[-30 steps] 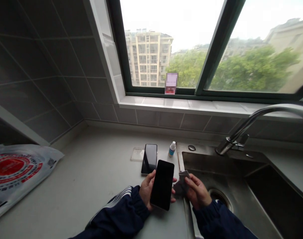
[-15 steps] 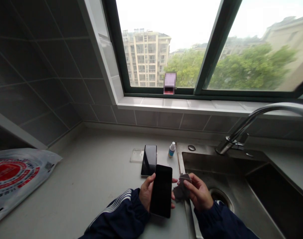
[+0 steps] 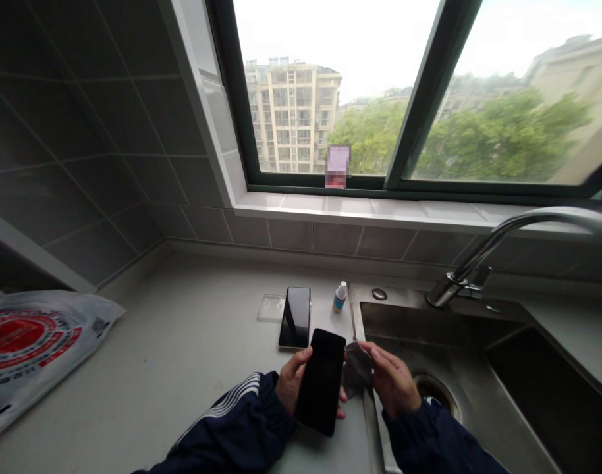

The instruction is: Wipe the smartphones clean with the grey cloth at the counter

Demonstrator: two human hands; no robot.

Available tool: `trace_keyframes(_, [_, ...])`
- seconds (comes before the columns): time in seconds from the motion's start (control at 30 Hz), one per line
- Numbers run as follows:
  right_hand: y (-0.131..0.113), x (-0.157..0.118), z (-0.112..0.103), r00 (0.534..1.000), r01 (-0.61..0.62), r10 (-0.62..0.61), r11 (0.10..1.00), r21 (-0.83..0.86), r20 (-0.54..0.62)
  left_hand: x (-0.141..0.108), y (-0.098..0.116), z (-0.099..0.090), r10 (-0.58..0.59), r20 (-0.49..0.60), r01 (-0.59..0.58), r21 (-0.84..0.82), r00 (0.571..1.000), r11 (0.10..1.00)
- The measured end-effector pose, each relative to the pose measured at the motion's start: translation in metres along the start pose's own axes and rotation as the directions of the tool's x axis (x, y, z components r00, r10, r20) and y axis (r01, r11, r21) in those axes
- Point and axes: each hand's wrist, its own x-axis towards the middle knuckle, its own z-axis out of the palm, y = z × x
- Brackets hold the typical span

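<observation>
A black phone (image 3: 321,382) lies in my left hand (image 3: 291,380), whose thumb rests on its left edge while fingertips show past the right edge. My right hand (image 3: 396,383) pinches a thin grey cloth (image 3: 358,370) that hangs beside the phone's right edge. Behind them a second dark phone (image 3: 295,317) lies on the counter, partly over a clear case (image 3: 270,308). A small white-capped bottle (image 3: 339,297) with a blue label stands upright near the sink's left rim.
The metal sink (image 3: 473,355) with its curved faucet (image 3: 498,240) takes up the right side. A plastic bag with red print (image 3: 19,336) lies on the counter (image 3: 182,316) at far left. A tiled wall and window stand behind.
The held phone has tilted, its top leaning slightly right. My right hand's fingers have shifted on the cloth, which now appears more spread out and closer to the phone.
</observation>
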Motion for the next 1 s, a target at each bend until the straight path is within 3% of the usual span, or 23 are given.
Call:
trace_keyframes(0.3, [0.008, 0.001, -0.008, 1.000, -0.002, 0.002, 0.999, 0.042, -0.001, -0.001, -0.004, -0.013, -0.108, -0.081, 0.114, 0.072, 0.991, 0.991])
trace_keyframes(0.53, [0.008, 0.000, -0.007, 1.000, -0.007, 0.007, 0.998, 0.066, -0.004, -0.003, -0.001, -0.006, -0.067, -0.062, 0.071, 0.062, 0.996, 0.996])
trace_keyframes(0.77, [0.010, 0.001, -0.013, 1.000, -0.003, 0.004, 0.997, 0.079, -0.021, -0.002, -0.004, -0.012, -0.066, -0.041, 0.069, 0.064, 0.997, 0.996])
trace_keyframes(1.0, [0.009, 0.003, -0.016, 1.000, 0.026, -0.025, 0.998, 0.053, -0.004, -0.003, -0.005, -0.014, -0.017, 0.054, 0.014, 0.058, 0.998, 0.998])
